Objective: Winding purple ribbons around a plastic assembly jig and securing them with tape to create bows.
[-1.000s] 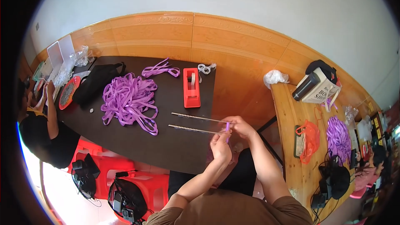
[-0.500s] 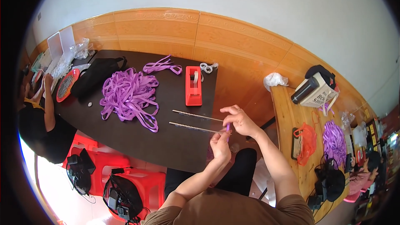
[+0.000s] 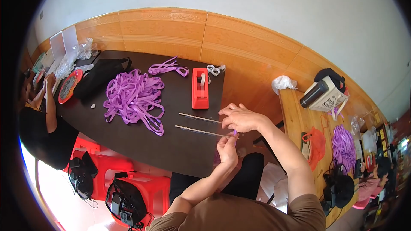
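Two thin metal rods (image 3: 199, 131) reach out side by side over the dark table's right edge. Just past that edge, my left hand (image 3: 227, 150) pinches a short stretch of purple ribbon (image 3: 235, 132) at the end of the nearer rod. My right hand (image 3: 243, 119) arches over the farther rod's end, its fingers bent and closed around the upper part of the ribbon; its fingertips are partly hidden. A large loose heap of purple ribbon loops (image 3: 133, 96) lies on the table to the left, with a smaller bundle (image 3: 168, 67) behind it.
A red tape dispenser (image 3: 200, 89) and white-handled scissors (image 3: 213, 70) sit beyond the rods. At left are a black bag (image 3: 100, 77), an orange-red tray (image 3: 70, 86) and a co-worker's arm (image 3: 50, 109). A wooden table (image 3: 295, 119) stands right; red stools (image 3: 150, 188) stand below.
My right hand has swung left and turned over, from beside the rod ends to above the farther one. My left hand stays nearly in place, pinching the ribbon.
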Tool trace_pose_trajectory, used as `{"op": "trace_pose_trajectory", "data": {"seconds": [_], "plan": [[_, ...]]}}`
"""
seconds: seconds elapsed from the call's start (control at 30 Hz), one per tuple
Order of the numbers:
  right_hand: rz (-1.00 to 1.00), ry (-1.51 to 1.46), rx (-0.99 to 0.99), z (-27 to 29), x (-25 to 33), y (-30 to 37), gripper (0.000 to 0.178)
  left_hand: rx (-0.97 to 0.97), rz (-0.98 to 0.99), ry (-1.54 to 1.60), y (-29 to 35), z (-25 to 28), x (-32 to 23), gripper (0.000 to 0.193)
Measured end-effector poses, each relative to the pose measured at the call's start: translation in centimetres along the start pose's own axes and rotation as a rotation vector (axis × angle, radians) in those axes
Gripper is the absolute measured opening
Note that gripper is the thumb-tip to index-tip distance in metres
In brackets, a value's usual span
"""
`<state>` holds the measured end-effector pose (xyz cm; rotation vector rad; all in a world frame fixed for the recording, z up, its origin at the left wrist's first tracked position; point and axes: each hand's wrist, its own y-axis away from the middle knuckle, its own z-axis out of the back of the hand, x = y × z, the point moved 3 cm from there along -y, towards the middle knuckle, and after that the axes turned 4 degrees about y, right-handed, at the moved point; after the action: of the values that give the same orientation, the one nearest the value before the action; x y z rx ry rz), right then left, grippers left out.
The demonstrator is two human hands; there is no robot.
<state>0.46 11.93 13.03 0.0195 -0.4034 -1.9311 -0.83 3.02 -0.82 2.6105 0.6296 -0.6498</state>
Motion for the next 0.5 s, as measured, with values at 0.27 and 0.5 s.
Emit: {"op": "trace_pose_trajectory", "data": {"seconds": [0.27, 0.5], "plan": [[-0.143, 0.098, 0.112, -0.6, 0.6, 0.1, 0.019, 0.005, -0.008, 0.015, -0.1, 0.3, -0.1, 0.004], [-0.111, -0.054, 0.125, -1.8, -0.9, -0.1, 0.01, 0.021, 0.009, 0.017, 0.4, -0.6, -0.7, 0.005]]}}
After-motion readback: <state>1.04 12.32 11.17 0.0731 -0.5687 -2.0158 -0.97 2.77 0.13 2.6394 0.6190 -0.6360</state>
